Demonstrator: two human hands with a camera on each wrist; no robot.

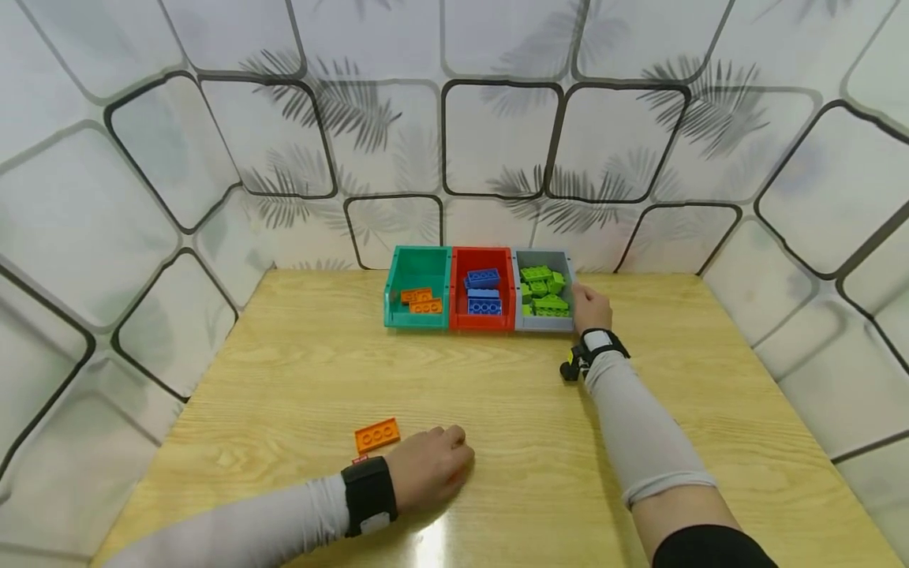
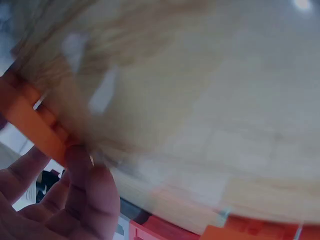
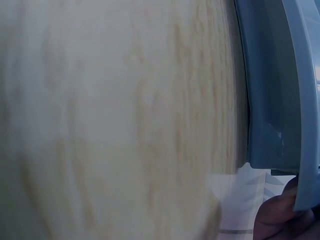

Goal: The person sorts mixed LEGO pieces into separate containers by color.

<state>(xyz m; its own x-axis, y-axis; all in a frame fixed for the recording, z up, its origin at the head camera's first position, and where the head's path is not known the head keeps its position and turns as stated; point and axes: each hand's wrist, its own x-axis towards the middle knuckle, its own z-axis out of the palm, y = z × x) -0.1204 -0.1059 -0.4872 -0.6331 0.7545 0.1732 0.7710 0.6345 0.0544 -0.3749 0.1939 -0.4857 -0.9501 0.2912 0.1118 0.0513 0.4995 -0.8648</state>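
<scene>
Near the front of the table, my left hand pinches an orange toy building brick between thumb and fingers; in the head view the hand hides it. On the table beside that wrist lies another orange brick, with a small red piece partly behind the wristband. My right hand grips the right side wall of the grey bin. Fingers show at the bin's edge in the right wrist view; the rest of that hand is mostly out of sight. Several green bricks lie in the grey bin.
Left of the grey bin, a red bin holds several blue bricks. Beside it a teal bin holds orange bricks. The three bins stand side by side at the back of the wooden table, before a patterned curtain.
</scene>
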